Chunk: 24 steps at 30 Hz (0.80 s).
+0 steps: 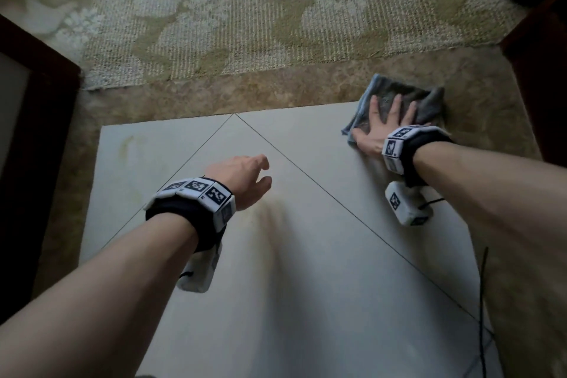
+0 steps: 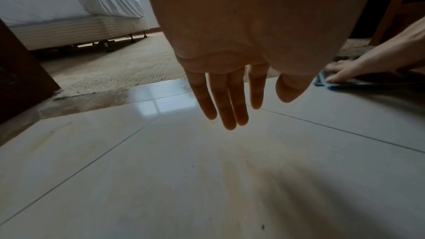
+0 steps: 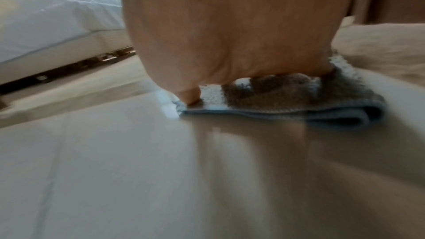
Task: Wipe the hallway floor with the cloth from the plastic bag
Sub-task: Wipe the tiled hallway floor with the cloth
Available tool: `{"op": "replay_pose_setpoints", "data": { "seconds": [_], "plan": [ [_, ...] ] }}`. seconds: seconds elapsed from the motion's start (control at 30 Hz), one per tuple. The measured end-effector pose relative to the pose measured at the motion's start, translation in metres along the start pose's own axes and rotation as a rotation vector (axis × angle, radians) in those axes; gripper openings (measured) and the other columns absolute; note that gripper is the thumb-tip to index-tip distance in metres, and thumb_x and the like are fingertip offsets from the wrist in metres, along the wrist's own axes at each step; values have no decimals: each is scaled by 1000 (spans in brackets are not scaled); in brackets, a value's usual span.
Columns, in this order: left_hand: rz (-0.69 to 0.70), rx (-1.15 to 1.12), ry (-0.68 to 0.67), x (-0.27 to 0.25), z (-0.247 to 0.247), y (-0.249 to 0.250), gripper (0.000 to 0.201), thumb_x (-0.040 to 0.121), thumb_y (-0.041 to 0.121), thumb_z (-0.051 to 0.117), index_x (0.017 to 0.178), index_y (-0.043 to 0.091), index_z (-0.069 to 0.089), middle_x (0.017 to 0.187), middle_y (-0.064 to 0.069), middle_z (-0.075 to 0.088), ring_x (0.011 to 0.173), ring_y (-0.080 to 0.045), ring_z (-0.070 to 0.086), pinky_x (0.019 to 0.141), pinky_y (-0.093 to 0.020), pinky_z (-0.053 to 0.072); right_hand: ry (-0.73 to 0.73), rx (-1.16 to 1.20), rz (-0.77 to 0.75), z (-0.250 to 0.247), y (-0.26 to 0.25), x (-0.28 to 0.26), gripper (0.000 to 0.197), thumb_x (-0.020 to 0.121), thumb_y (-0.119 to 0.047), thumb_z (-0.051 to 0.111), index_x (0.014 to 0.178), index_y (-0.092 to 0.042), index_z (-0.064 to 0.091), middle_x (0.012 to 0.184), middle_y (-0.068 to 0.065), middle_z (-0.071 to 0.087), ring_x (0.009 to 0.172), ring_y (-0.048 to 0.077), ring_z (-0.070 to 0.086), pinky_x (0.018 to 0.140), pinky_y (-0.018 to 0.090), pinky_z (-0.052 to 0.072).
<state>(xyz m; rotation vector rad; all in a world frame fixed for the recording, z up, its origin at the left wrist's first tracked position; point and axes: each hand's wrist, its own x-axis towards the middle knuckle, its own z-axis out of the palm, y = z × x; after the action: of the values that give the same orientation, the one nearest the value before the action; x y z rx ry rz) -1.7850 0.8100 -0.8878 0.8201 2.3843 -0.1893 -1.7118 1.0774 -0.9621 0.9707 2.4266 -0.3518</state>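
The fingers [image 1: 395, 109] of the right hand [image 1: 379, 132] lie straight and spread, flat on the cloth [image 1: 429, 104], palm pressing it down against the floor [image 1: 276, 270]. The cloth is grey with a blue edge, folded over on itself, and sits at the far right corner of the pale tiles where they meet the brown marbled border strip [image 1: 260, 95]; in the right wrist view the thumb [image 3: 190, 95] pins its near corner, and the fold [image 3: 345, 117] shows doubled layers. The left hand [image 1: 242, 178] hovers above the tiles, well apart from the cloth, holding nothing; its fingers [image 2: 227, 101] hang straight and close together, the thumb [image 2: 292, 86] a little aside. Beyond the border lies a patterned carpet [image 1: 245, 9], and a bed [image 2: 57, 6] with white sheets stands further off.
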Motion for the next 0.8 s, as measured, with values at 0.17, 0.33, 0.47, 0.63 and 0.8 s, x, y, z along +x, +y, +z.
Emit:
{"op": "replay_pose_setpoints", "data": {
  "seconds": [0.17,0.33,0.47,0.63,0.8],
  "plan": [
    [27,7,5,-12,3,-6,37,96,48,42,129,31,50,123,6,64,115,-21,58,91,-36,49,-29,-209,-462,45,-55,-65,82,93,-62,34,153,-36,-16,159,9,-29,144,37,-29,110,71,-9],
    [58,-7,45,-21,-2,-26,35,96,47,44,126,29,53,120,4,66,112,-23,60,89,-33,48,-60,-426,-1007,105,-73,-143,76,90,-63,35,156,-34,14,163,18,1,147,47,-4,106,77,-3],
    [44,-10,58,-37,-2,-41,36,97,44,46,128,28,52,120,7,66,115,-21,58,88,-31,44,-83,-588,-1222,118,-37,-159,70,87,-64,30,150,-34,36,157,13,31,144,42,26,107,74,15],
    [33,38,61,-68,2,-72,34,96,45,46,127,31,53,118,11,66,112,-19,59,85,-30,45,22,-374,-842,101,-6,-144,62,93,-64,15,152,-49,7,164,-4,9,151,27,9,118,58,9],
    [8,96,53,-92,1,-109,34,95,45,47,126,31,53,117,11,67,109,-19,61,86,-30,47,-25,-120,-290,92,-17,-153,65,96,-63,20,150,-47,-13,161,-5,-24,148,22,-23,117,58,-8]
  ]
}}
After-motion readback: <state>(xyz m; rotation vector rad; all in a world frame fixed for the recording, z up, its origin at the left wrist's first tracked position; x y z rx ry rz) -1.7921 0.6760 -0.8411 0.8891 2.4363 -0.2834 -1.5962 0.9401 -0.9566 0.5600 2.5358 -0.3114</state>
